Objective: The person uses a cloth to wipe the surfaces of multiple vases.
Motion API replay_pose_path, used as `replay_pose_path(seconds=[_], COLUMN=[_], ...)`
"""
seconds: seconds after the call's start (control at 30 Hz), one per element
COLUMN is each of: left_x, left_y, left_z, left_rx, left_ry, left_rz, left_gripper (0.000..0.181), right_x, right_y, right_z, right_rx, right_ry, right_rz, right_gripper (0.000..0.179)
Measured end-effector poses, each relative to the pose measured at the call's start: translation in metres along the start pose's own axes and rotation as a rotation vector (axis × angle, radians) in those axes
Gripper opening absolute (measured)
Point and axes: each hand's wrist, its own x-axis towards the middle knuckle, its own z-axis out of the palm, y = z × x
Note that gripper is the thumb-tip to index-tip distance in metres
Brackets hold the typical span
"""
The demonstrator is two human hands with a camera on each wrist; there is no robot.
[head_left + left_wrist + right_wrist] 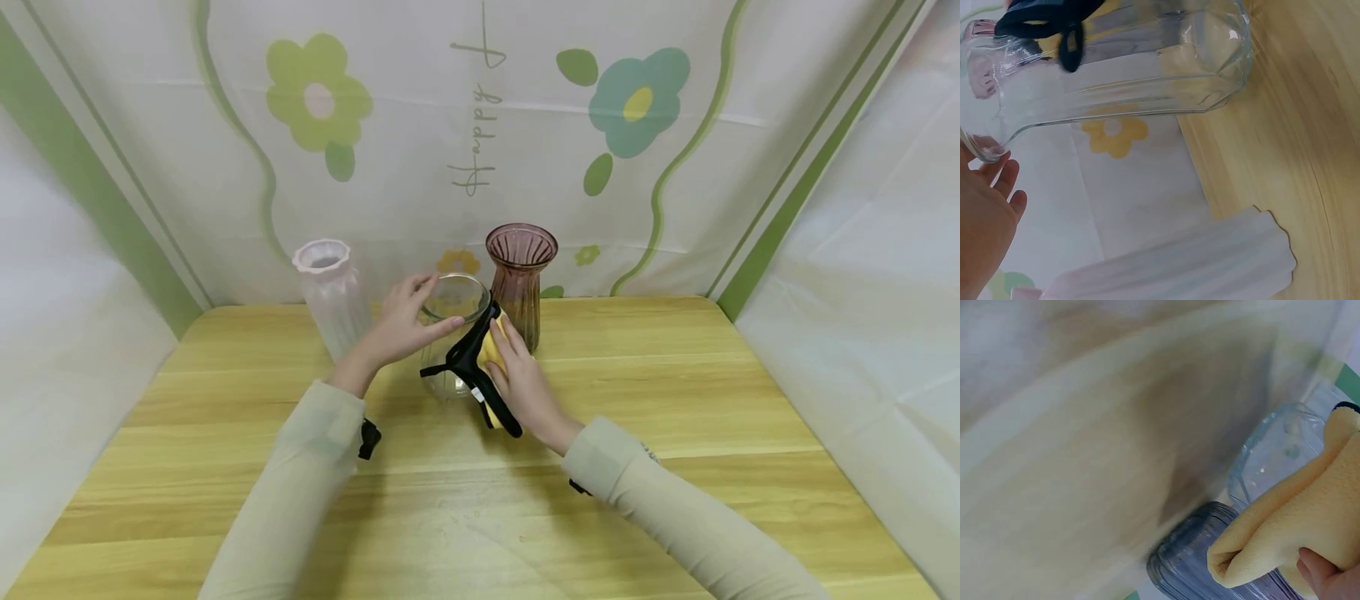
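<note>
A clear glass vase [447,385] stands upright mid-table, partly hidden by the hands and a cloth. My left hand [402,323] holds it by the rim, thumb across the near side; the left wrist view shows fingertips [1007,178] around the mouth. My right hand [527,389] grips a folded yellow cloth [1297,512] with black edging [467,354] against the vase's right side. Some of the black part hangs across the vase's front. In the right wrist view, only part of the right hand [1335,578] shows at the cloth's lower edge.
A pale pink-white vase [333,304] stands left of the glass vase, beside the left forearm. Close behind the right hand is a purple ribbed vase [517,283]. A printed curtain [412,125] hangs along the back edge of the wooden table [675,375].
</note>
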Motion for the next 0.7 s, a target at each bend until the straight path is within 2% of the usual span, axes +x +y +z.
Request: replay_pose_path(seconds=[0.13, 0.3, 0.7], left_x=[0.000, 0.001, 0.004], left_y=[0.000, 0.000, -0.001], left_z=[-0.001, 0.002, 0.006], left_rx=[-0.003, -0.021, -0.023], left_ry=[-0.021, -0.034, -0.009], left_rz=[-0.005, 0.002, 0.000], left_gripper=[0.086, 0.087, 0.092], right_x=[0.002, -0.001, -0.020], right_y=[-0.002, 0.001, 0.015], right_z=[-0.002, -0.001, 0.007], right_rx=[0.020, 0.009, -0.076], right_ry=[0.018, -0.002, -0.152], right_rz=[-0.011, -0.016, 0.076], right_gripper=[0.061, 0.060, 0.059])
